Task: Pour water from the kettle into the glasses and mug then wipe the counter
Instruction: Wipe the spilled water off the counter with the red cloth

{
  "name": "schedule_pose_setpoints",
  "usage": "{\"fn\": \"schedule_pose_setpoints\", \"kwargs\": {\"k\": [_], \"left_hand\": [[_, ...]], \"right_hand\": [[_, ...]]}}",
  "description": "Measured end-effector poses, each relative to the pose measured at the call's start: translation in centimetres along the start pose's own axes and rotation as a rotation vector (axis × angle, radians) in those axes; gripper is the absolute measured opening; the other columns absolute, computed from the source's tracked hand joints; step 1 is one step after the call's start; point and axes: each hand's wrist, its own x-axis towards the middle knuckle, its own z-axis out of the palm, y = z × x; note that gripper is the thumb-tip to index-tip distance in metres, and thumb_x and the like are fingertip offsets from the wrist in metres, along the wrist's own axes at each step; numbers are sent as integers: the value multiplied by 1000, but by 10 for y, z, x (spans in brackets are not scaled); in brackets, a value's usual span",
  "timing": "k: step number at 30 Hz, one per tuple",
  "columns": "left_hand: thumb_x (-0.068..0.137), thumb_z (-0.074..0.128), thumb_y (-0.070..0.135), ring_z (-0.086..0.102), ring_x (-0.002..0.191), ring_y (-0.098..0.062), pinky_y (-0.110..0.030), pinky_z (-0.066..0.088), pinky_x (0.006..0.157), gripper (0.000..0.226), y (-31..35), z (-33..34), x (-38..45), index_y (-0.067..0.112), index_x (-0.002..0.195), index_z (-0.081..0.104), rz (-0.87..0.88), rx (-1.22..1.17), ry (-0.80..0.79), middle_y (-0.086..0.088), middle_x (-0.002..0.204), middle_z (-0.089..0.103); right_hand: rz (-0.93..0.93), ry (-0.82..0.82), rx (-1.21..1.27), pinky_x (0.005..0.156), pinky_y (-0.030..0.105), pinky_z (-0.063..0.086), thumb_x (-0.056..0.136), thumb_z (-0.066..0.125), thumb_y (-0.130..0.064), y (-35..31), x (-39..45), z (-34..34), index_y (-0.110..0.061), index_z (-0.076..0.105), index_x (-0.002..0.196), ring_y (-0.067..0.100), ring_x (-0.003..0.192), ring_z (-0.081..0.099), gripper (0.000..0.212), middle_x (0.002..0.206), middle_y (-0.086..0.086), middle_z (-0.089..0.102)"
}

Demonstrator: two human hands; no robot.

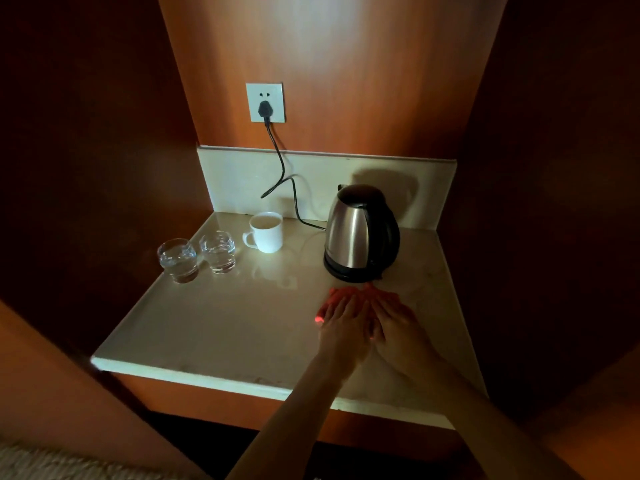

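Wiping stage, lower right of frame: left hand [341,323] and right hand [398,327], fingers flat and unclenched, press a red cloth [346,293] to the counter [225,323] below the kettle [360,233]; two glasses [197,256] and mug [265,232], centre left, look filled.

I count two glasses at middle left, the left glass [178,259] and the right glass [218,251], side by side. One white mug [265,232] just right of them. One steel kettle [360,232] right of centre. One red cloth [360,295] below it. Two hands on that cloth: left hand [341,323], right hand [398,327]. One wall socket [265,102] up top, one plug [264,109] in it.
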Motion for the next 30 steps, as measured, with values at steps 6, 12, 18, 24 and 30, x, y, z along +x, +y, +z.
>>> {"fn": "schedule_pose_setpoints", "kwargs": {"k": [6,12,18,24,30], "left_hand": [[85,34,36,51,129,-31,-50,39,109,60,14,4,22,14,137,55,-180,72,-60,-9,134,59],[86,35,34,54,125,-34,-52,42,106,56,10,10,23,13,132,60,-161,78,-47,-12,130,62],[88,28,35,44,135,-31,-50,33,114,60,1,7,21,16,140,51,-84,105,-23,-10,140,54],[91,13,49,35,142,-31,-48,23,119,71,-12,-2,22,17,146,45,-25,93,-125,-10,148,47],[100,24,43,33,144,-28,-45,12,121,55,-11,-25,-15,21,148,39,123,92,-110,-9,152,42]], "right_hand": [[-81,6,55,110,40,43,89,43,-25,20,33,-6,0,66,131,30,126,61,55,137,15,64],[-58,13,64,105,43,50,90,45,-28,15,29,-1,-1,67,129,31,123,64,53,133,15,67],[-60,-3,51,104,44,50,90,45,-26,11,30,-5,0,67,129,30,125,62,52,135,15,66],[-34,-26,12,97,45,53,83,52,-17,0,25,-12,5,69,122,36,114,68,48,126,22,69],[71,-55,-79,96,50,55,80,37,-25,-34,-14,-13,7,69,121,37,115,67,60,125,24,69]]}}
